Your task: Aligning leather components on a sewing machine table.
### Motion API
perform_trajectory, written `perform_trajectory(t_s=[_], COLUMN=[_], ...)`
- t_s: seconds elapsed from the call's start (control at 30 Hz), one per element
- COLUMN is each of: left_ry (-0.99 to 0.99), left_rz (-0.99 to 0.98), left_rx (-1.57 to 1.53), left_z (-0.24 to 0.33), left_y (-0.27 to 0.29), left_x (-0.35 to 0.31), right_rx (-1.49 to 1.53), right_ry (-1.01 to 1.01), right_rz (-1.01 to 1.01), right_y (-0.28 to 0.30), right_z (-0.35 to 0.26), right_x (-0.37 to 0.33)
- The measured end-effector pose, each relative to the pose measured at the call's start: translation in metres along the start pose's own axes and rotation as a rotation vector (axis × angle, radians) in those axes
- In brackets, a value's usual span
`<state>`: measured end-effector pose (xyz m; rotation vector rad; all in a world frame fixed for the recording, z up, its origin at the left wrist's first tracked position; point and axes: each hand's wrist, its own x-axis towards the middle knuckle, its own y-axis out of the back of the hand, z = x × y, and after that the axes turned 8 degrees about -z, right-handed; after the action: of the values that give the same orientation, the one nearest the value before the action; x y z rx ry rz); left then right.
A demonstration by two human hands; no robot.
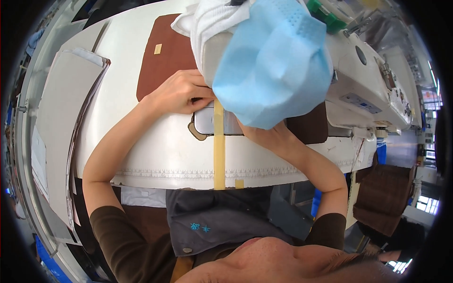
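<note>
My left hand [186, 92] rests at the near edge of a reddish-brown fabric piece [165, 59]. Its fingers curl and its thumb comes toward them; the tips pass beneath the machine head, so whatever they grip is hidden. A light blue face mask [278, 61] drapes over the machine's front and covers much of the work area. Behind it, my right hand [264, 137] shows only its back and wrist, with the fingers out of sight. A darker brown piece [309, 123] lies beside it. Between both hands sits a metal plate [204, 120], crossed by yellow tape [219, 153].
The white sewing machine [363, 89] stands at the right, with white cloth [219, 30] wrapped near its head. Grey boards [66, 99] are stacked at the left. A printed ruler [165, 174] runs along the table's front edge. Brown fabric [383, 198] hangs at the lower right.
</note>
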<state>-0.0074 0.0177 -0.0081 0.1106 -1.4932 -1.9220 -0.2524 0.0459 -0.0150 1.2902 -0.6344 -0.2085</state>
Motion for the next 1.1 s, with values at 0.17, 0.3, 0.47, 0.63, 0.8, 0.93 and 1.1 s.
perform_trajectory(t_s=[0.17, 0.3, 0.47, 0.63, 0.8, 0.93, 1.1], left_ry=[-0.010, -0.039, 0.072, 0.277, 0.695, 0.883, 0.998], left_rz=[0.028, -0.007, 0.042, 0.472, 0.255, 0.461, 0.618], left_rx=[-0.028, -0.100, -0.389, -0.021, 0.356, 0.319, -0.150], left_z=[0.004, 0.002, -0.028, -0.173, -0.163, -0.138, 0.003], left_y=[0.008, 0.012, 0.019, 0.010, -0.001, 0.042, 0.071], left_x=[0.007, 0.004, 0.014, 0.042, 0.066, -0.018, -0.101], right_rx=[0.062, 0.149, 0.221, 0.379, 0.398, 0.414, 0.925], right_ry=[0.007, 0.044, 0.027, 0.065, -0.007, 0.027, -0.183], right_rz=[0.069, 0.051, 0.017, 0.091, 0.076, 0.097, 0.115], right_y=[0.001, 0.014, 0.022, 0.013, 0.016, 0.027, 0.043], right_z=[-0.002, -0.017, -0.026, -0.034, -0.030, -0.040, -0.090], right_x=[-0.004, -0.016, -0.041, -0.025, -0.037, -0.033, -0.017])
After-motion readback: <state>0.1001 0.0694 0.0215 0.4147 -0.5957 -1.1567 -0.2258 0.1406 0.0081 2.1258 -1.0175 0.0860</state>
